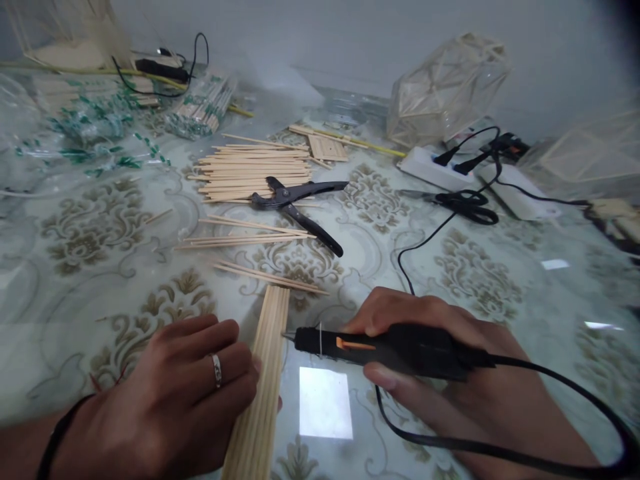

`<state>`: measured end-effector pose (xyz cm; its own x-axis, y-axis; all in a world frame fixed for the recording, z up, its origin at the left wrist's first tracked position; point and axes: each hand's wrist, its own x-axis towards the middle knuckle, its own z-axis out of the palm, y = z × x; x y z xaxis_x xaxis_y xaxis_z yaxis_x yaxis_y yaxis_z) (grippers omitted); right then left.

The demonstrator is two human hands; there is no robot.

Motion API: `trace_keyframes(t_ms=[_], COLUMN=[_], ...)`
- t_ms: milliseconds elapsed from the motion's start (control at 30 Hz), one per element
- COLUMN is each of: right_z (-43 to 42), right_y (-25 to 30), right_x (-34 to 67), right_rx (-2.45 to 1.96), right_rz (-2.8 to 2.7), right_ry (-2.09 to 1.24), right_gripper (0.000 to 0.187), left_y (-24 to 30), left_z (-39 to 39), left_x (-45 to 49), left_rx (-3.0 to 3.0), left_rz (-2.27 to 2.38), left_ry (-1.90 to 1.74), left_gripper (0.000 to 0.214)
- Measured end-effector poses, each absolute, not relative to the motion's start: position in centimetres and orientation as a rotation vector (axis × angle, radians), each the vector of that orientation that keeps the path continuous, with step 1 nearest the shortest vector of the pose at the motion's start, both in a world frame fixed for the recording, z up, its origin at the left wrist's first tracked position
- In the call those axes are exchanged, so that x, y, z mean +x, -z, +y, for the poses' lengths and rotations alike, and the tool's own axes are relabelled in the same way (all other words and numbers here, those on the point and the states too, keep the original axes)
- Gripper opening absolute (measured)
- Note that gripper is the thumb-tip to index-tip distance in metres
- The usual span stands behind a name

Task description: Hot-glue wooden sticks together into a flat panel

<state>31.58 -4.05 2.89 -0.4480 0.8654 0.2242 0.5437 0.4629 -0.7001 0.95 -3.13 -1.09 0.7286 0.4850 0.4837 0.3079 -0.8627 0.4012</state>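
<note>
My left hand (190, 387), a ring on one finger, is closed around a flat strip of thin wooden sticks (267, 360) laid side by side. The strip runs from the bottom edge of the view up towards the loose sticks. In my right hand (430, 380) is a black corded hot glue pen (380, 347) with an orange trigger. Its metal tip points left at the strip's right edge, touching or very close to it. Beyond the strip lie a few loose sticks (270, 277) and black-handled cutters (295, 200), spread open.
A pile of wooden sticks (255, 167) lies behind the cutters. Wrapped stick bundles (200, 103) and plastic wrappers (95, 127) sit back left. At right are scissors (465, 203), a white power strip (435, 167) and a stick-frame shape (445, 90). The pen's cord (560, 377) loops at right.
</note>
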Motion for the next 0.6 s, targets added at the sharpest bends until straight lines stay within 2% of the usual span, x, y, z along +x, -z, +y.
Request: trace_keyframes(t_ms=[600], right_z=[-4.87], right_y=[-3.24], right_x=[31.31], right_rx=[-1.169], right_rz=[-2.047], right_ry=[-0.832], right_gripper=[0.013], left_y=[1.18], left_z=[-3.17], left_x=[1.18], left_rx=[2.637], left_rz=[0.638], left_ry=[-0.916], left_gripper=[0.024])
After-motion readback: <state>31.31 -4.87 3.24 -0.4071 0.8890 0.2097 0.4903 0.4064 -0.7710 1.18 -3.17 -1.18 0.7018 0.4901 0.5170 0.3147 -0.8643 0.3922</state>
